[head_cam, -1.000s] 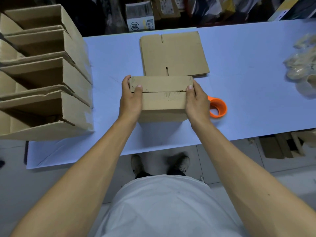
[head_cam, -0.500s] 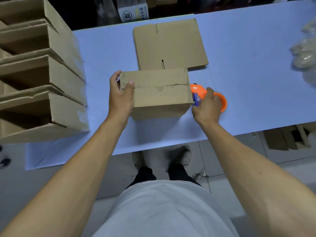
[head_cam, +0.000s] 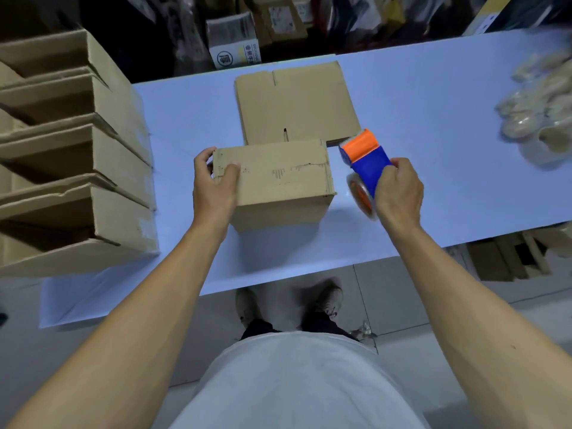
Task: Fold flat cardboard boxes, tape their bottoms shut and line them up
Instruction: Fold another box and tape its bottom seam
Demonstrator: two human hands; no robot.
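A folded cardboard box (head_cam: 278, 181) stands bottom-up on the blue table (head_cam: 433, 187), its two bottom flaps closed along a middle seam. My left hand (head_cam: 213, 184) grips the box's left end, thumb on top of the flaps. My right hand (head_cam: 399, 190) holds an orange and blue tape dispenser (head_cam: 365, 162) lifted just right of the box, its orange head level with the box's top right corner. A stack of flat cardboard blanks (head_cam: 294, 103) lies right behind the box.
A row of several folded boxes (head_cam: 77, 150) lies on its side along the table's left end. Crumpled clear plastic wrap (head_cam: 538, 100) sits at the far right. Cartons and packages crowd the floor behind the table; cardboard scraps (head_cam: 507, 258) lie under its right side.
My right hand left the box's right end, took the tape dispenser off the table and raised it beside the box. My left hand kept its grip on the box.
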